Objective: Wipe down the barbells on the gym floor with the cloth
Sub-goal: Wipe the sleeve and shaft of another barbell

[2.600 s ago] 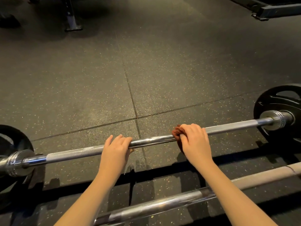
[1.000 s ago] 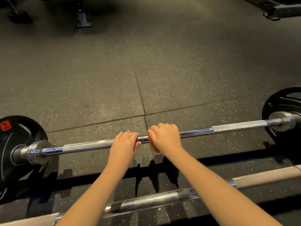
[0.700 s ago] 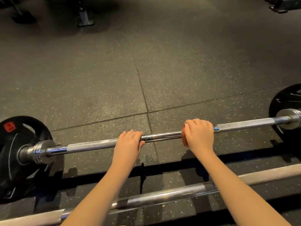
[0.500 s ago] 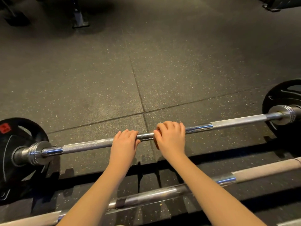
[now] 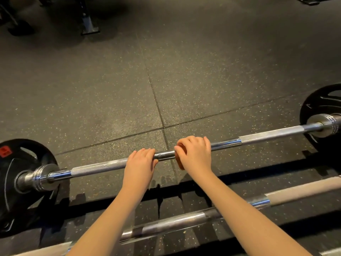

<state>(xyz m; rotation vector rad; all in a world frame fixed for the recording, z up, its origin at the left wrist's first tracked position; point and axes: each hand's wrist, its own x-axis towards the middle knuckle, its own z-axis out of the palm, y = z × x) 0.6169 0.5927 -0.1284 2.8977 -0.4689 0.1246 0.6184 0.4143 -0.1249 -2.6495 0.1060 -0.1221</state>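
My left hand (image 5: 140,163) curls its fingers (image 5: 145,152) over the barbell (image 5: 99,166) resting on the gym floor (image 5: 110,89). Just beside it, my right hand (image 5: 196,156) grips the orange cloth (image 5: 178,162) around the shaft. The red label (image 5: 5,152) on the left plate (image 5: 27,193) is too blurred to read.

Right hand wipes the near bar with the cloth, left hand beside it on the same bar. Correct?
Not the near bar. Head view: the right hand holds the cloth round the far bar, the one with plates, with the left hand beside it on the same bar. Neither hand is on the near bar.
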